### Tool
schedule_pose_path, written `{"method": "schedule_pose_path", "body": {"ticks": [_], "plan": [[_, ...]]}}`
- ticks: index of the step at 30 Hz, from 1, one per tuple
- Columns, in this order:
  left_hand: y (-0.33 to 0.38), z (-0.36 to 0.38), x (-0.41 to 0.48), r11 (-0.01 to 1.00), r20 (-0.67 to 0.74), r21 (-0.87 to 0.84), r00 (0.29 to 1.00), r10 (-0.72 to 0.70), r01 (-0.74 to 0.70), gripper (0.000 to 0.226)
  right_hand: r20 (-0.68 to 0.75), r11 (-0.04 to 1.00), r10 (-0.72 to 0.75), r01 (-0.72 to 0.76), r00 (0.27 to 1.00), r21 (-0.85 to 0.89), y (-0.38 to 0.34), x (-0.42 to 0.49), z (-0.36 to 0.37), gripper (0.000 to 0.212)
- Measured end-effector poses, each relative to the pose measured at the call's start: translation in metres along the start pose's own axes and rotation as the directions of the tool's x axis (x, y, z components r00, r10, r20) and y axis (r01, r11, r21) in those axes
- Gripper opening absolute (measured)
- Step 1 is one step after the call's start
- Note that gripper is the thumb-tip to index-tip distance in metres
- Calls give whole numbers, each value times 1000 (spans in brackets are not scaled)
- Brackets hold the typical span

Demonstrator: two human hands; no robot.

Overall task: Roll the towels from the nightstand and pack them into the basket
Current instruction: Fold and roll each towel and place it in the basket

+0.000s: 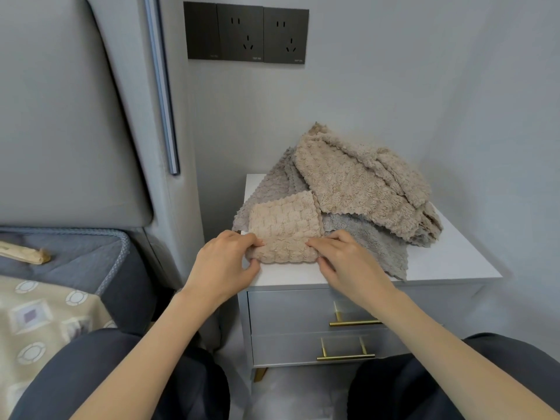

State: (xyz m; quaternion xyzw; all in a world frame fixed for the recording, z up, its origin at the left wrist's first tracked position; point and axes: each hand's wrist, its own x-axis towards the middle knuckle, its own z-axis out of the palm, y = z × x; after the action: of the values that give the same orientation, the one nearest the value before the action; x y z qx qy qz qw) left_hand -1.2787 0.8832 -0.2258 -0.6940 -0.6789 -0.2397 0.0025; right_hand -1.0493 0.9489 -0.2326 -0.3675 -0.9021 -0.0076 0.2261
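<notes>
Head view. White-topped nightstand (439,262) in a corner of pale grey walls, with two grey drawers and gold bar handles (354,322) below. Dark socket panel (247,33) on the wall above. Grey padded headboard (60,116) at left, then a blue-grey mattress (75,256) with a beige patterned blanket (39,322) and a light wooden piece (24,253) lying on it. The person's knees in dark trousers show at the bottom edge.

Left hand (224,265): fingers curled over the left end of the beige towel (285,234), thumb tucked under it, gripping the rolled edge. Right hand (348,262): fingers laid bent over the right end of the same roll, thumb low at the near side, gripping too. Both hands are narrow, closed around cloth.

The beige towel sits at the front left of the nightstand top, between the hands. Its near edge is turned into a partial roll and the far part is flat, lying over the pile. Behind and to the right is a heap of loose towels: tan towel (357,183) on top, grey towel (378,247) under it and reaching the front edge, taupe towel (266,189) at the left, touching the beige one.
</notes>
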Motion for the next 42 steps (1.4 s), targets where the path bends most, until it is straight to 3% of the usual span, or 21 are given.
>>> {"method": "schedule_pose_path", "body": {"ticks": [5, 9, 12, 15, 16, 18, 21, 24, 27, 32, 38, 42], "plan": [[1, -7, 1, 972, 50, -204, 993, -108, 116, 7, 76, 950, 173, -187, 982, 251, 5, 4, -8, 33], [-1, -12, 5, 917, 211, -318, 961, -178, 239, 14, 181, 907, 210, -260, 961, 330, 5, 8, -15, 15], [1, -12, 6, 907, 248, -294, 941, -231, 301, 31, 228, 884, 208, -283, 951, 373, 4, 9, -17, 18], [6, -9, 3, 942, 138, -151, 950, -279, 299, 15, 179, 902, 285, -327, 942, 283, 0, 8, -11, 14], [9, -9, 3, 954, 79, -113, 960, -269, 277, 6, 136, 920, 299, -323, 944, 223, -2, 8, -9, 15], [13, -7, 2, 978, -42, -119, 983, -177, 171, 12, 13, 951, 277, -276, 961, 140, -6, 9, -7, 12], [21, -4, 3, 990, -172, -102, 982, 80, -98, 24, -170, 997, 43, -31, 984, 71, -14, 13, -6, 17], [27, 1, 0, 980, -178, -95, 971, 158, -177, 34, -189, 974, -226, 228, 955, -15, -21, 12, 1, 21], [27, 2, -1, 977, -205, -53, 960, 192, -207, 29, -177, 950, -311, 298, 934, -97, -21, 11, 6, 22], [21, 1, -1, 964, -182, 27, 947, 265, -265, 17, -125, 956, -289, 278, 949, -100, -19, 4, 5, 35], [13, -8, -8, 988, -165, 46, 974, 154, -148, 14, -48, 989, -135, 132, 990, -66, -10, -7, -6, 34], [6, -10, -7, 993, -21, 40, 994, 111, -110, 38, 40, 989, -86, 90, 996, -117, -3, -8, -8, 43]]}}
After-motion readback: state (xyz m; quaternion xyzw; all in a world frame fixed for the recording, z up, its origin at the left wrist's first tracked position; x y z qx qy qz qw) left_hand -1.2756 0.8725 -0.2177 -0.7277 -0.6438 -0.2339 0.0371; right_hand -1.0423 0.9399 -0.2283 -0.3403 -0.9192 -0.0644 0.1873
